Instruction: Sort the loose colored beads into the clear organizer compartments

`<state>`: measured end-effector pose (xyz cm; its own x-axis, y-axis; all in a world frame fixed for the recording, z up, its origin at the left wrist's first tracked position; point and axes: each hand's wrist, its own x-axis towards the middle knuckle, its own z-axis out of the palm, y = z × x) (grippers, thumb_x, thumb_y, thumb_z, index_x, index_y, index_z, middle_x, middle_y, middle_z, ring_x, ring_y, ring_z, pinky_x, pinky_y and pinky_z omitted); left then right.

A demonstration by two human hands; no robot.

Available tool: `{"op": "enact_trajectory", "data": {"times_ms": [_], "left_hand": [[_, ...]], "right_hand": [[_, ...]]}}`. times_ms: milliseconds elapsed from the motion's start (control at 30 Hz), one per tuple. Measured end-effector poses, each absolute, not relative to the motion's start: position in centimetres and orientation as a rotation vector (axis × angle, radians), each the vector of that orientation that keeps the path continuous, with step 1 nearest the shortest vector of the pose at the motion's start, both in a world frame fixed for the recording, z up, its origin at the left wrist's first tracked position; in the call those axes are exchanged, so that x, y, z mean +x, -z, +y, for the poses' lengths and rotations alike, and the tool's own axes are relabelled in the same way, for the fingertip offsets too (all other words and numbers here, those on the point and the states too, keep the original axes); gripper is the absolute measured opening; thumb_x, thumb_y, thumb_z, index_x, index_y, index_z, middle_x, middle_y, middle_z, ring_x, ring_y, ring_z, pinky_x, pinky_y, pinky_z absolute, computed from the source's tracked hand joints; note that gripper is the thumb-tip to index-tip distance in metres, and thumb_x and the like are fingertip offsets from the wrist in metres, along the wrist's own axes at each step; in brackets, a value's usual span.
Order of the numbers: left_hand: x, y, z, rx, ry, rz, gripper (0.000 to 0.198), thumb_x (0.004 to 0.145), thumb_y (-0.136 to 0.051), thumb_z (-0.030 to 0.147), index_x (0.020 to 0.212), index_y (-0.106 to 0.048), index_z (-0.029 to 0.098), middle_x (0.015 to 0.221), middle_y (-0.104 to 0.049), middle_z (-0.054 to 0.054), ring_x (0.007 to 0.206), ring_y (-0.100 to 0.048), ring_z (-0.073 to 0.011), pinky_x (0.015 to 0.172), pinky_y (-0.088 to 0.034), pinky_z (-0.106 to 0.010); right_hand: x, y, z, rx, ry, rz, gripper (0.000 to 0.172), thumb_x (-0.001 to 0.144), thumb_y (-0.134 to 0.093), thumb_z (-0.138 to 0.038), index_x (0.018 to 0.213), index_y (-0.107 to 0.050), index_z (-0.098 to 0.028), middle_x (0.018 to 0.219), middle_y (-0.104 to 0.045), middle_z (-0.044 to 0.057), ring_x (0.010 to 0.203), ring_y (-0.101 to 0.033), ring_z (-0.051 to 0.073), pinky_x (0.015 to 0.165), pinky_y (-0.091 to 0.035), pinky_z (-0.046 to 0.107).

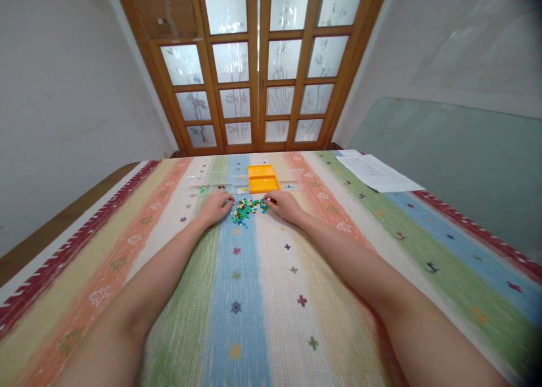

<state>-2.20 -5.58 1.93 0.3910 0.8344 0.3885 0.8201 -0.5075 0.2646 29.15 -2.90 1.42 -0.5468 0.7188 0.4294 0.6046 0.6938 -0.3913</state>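
Note:
A loose pile of small green, blue, dark red, yellow and white pieces (244,211) lies on the striped tablecloth in front of me; they are too small to name. At its left edge rests my left hand (215,207), fingers curled and fingertips together; whether something small is in them I cannot make out. My right hand (284,206) is at the pile's right edge, thumb and fingers closed at the pieces, with their tips partly hidden. Just behind the pile stands an open orange-yellow box (265,184) with its lid tilted back.
Clear plastic trays flank the yellow box; the left tray (192,181) and the right tray (296,185) hold a few coloured pieces. Printed paper sheets (376,172) lie at the far right of the tablecloth (249,342). Wooden glass-paned doors (257,65) stand beyond the table.

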Motion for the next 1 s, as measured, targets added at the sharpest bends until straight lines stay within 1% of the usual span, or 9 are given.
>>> {"op": "enact_trajectory", "data": {"times_ms": [67, 200, 333, 400, 467, 633, 733, 900, 1000], "left_hand": [[-1.7, -2.2, -5.9, 2.62, -0.753, 1.511, 0.024, 0.097, -0.052, 0.03, 0.105, -0.074, 0.023, 0.111, -0.07, -0.009, 0.112, -0.058, -0.0274, 0.104, -0.046, -0.045], [-0.3, -2.6, -6.5, 2.655, -0.767, 1.382, 0.03, 0.099, -0.053, 0.032, 0.12, -0.072, 0.024, 0.127, -0.067, -0.01, 0.124, -0.054, -0.028, 0.114, -0.041, -0.049], [1.3, -2.2, -6.9, 2.708, -0.695, 1.255, 0.037, 0.102, -0.051, 0.037, 0.132, -0.069, 0.025, 0.136, -0.065, -0.009, 0.133, -0.05, -0.0283, 0.12, -0.037, -0.05], [1.8, -1.8, -7.0, 2.733, -0.636, 1.221, 0.04, 0.102, -0.05, 0.038, 0.137, -0.066, 0.026, 0.14, -0.064, -0.009, 0.137, -0.048, -0.0282, 0.122, -0.034, -0.049], [2.1, -1.3, -7.0, 2.747, -0.592, 1.217, 0.042, 0.103, -0.049, 0.039, 0.14, -0.064, 0.026, 0.142, -0.063, -0.008, 0.139, -0.046, -0.0285, 0.123, -0.033, -0.049], [2.1, -0.8, -6.8, 2.741, -0.572, 1.255, 0.042, 0.104, -0.046, 0.04, 0.138, -0.065, 0.025, 0.14, -0.065, -0.008, 0.138, -0.048, -0.0282, 0.122, -0.033, -0.048], [2.0, -1.0, -6.8, 2.741, -0.582, 1.266, 0.041, 0.104, -0.045, 0.04, 0.135, -0.067, 0.025, 0.136, -0.068, -0.008, 0.135, -0.05, -0.0271, 0.122, -0.033, -0.048], [2.1, -1.5, -7.0, 2.749, -0.59, 1.328, 0.036, 0.104, -0.046, 0.04, 0.125, -0.071, 0.025, 0.129, -0.07, -0.009, 0.133, -0.052, -0.0278, 0.119, -0.035, -0.049], [2.2, -1.6, -7.1, 2.774, -0.59, 1.299, 0.036, 0.103, -0.048, 0.04, 0.127, -0.07, 0.024, 0.13, -0.07, -0.009, 0.132, -0.052, -0.0278, 0.119, -0.037, -0.048]], "right_hand": [[30.8, -1.6, -1.6, -1.155, -0.248, -2.154, 0.023, 0.099, -0.056, -0.03, 0.105, -0.075, -0.02, 0.094, -0.075, 0.007, 0.083, -0.064, 0.02, 0.076, -0.043, 0.029], [33.6, -1.5, 0.6, -1.417, -0.227, -1.815, 0.028, 0.098, -0.054, -0.036, 0.107, -0.074, -0.019, 0.084, -0.072, 0.006, 0.074, -0.06, 0.02, 0.068, -0.038, 0.029], [35.1, -1.2, 2.0, -1.595, -0.211, -1.607, 0.028, 0.098, -0.055, -0.04, 0.097, -0.073, -0.018, 0.079, -0.069, 0.007, 0.07, -0.057, 0.021, 0.065, -0.036, 0.03], [35.4, -1.0, 2.2, -1.624, -0.218, -1.592, 0.028, 0.097, -0.056, -0.04, 0.092, -0.072, -0.018, 0.08, -0.07, 0.008, 0.071, -0.056, 0.021, 0.066, -0.036, 0.03], [35.3, -0.8, 2.2, -1.621, -0.231, -1.604, 0.026, 0.096, -0.056, -0.038, 0.092, -0.072, -0.018, 0.082, -0.071, 0.009, 0.071, -0.056, 0.021, 0.066, -0.036, 0.03], [33.7, -0.2, 1.5, -1.571, -0.228, -1.699, 0.026, 0.097, -0.054, -0.038, 0.096, -0.073, -0.019, 0.081, -0.071, 0.006, 0.072, -0.058, 0.02, 0.063, -0.034, 0.029], [32.7, 0.0, 1.0, -1.531, -0.207, -1.79, 0.027, 0.097, -0.054, -0.038, 0.098, -0.075, -0.021, 0.086, -0.072, 0.007, 0.076, -0.059, 0.021, 0.066, -0.035, 0.029], [32.1, -0.2, 0.1, -1.447, -0.17, -1.908, 0.024, 0.097, -0.053, -0.03, 0.102, -0.075, -0.023, 0.088, -0.074, 0.006, 0.082, -0.061, 0.021, 0.07, -0.036, 0.029], [31.9, -0.5, -0.3, -1.434, -0.159, -1.946, 0.024, 0.097, -0.053, -0.031, 0.101, -0.075, -0.022, 0.087, -0.074, 0.005, 0.081, -0.061, 0.021, 0.07, -0.037, 0.029]]}}
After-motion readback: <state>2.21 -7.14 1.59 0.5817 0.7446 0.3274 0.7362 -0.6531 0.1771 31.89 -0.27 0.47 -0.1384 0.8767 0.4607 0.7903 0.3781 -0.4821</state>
